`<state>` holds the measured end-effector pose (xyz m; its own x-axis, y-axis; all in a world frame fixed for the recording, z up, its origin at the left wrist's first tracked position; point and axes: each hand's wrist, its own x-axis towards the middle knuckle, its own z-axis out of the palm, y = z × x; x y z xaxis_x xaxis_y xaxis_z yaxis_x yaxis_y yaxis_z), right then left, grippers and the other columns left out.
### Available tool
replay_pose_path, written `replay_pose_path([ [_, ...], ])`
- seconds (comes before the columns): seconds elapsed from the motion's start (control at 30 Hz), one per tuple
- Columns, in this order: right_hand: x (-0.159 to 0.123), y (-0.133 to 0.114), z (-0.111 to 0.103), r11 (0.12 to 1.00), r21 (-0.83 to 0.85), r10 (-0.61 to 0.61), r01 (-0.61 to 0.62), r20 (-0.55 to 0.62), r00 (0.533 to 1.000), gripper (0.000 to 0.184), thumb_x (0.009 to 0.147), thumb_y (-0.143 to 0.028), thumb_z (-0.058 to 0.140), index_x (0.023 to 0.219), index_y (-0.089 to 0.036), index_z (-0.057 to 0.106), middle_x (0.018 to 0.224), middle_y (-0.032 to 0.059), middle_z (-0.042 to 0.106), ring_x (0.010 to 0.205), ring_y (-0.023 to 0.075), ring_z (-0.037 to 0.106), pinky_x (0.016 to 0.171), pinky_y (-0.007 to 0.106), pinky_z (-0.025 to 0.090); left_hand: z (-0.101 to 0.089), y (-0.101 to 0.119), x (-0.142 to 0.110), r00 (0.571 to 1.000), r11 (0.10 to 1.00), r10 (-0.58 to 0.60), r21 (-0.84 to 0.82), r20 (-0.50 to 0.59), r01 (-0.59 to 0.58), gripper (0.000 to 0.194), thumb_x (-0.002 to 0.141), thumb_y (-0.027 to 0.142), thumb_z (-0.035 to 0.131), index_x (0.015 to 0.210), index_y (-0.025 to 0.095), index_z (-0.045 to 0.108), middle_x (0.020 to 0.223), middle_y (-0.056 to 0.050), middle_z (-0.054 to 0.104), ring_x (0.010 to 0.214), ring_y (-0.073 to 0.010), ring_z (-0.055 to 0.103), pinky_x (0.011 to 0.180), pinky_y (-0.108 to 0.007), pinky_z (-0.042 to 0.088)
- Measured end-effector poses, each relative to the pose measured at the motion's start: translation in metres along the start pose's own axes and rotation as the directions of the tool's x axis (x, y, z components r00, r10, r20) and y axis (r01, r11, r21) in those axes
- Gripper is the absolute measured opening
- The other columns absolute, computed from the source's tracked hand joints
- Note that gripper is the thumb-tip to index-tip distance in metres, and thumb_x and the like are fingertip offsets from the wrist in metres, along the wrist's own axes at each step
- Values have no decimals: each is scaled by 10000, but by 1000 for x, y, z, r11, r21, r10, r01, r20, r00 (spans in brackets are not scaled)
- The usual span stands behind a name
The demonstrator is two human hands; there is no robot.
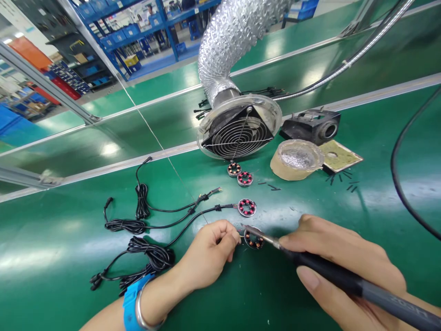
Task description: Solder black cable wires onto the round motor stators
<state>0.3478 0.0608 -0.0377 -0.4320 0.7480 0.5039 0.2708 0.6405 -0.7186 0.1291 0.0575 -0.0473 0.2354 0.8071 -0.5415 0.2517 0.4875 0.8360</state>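
My left hand (pixel 210 250) is closed in a pinch on a thin wire (pixel 241 236) at the left side of a small ring-shaped motor stator (pixel 254 244) with copper coils. My right hand (pixel 351 266) is wrapped around the dark handle of a soldering iron (pixel 327 271). The iron's tip reaches across above the stator towards my left fingertips; I cannot tell whether it touches the wire. Just beyond lies a red-coiled stator (pixel 247 208) joined to a black cable (pixel 196 214). What lies inside my left fist is hidden.
Farther back are two more stators, one a red-coiled stator (pixel 245 179), below a round fume extractor (pixel 241 133) on a foil duct (pixel 223 50). A round tub (pixel 296 161), a yellow sponge (pixel 339 155) and a black iron holder (pixel 310 126) stand right. Coiled cables (pixel 149 253) lie left.
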Motion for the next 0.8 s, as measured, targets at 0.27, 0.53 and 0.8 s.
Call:
replay_pose_path([
  [0.27,9,17,27,991,-81,-111,104,-93,989,357,896,-25,507,1166,-244,586,736,-26,685,555,106,647,547,205,540,0,1,0,999,999,36,3,23,-36,346,836,519,521,699,205,474,512,78,398,481,-92,316,496,-229,240],
  [0.53,11,28,45,954,-153,-259,257,6,966,317,894,-53,502,1132,-231,615,698,-16,663,566,112,625,562,215,507,-7,-4,-2,987,995,84,38,137,-90,355,935,489,408,740,199,472,611,45,467,524,-101,338,518,-239,277],
  [0.8,8,20,39,954,-126,-269,272,39,962,329,858,-26,499,1102,-223,601,640,-28,595,502,111,537,497,227,429,-10,4,-6,966,936,213,255,146,-245,178,957,276,421,804,202,475,724,25,539,679,-128,474,650,-252,356],
])
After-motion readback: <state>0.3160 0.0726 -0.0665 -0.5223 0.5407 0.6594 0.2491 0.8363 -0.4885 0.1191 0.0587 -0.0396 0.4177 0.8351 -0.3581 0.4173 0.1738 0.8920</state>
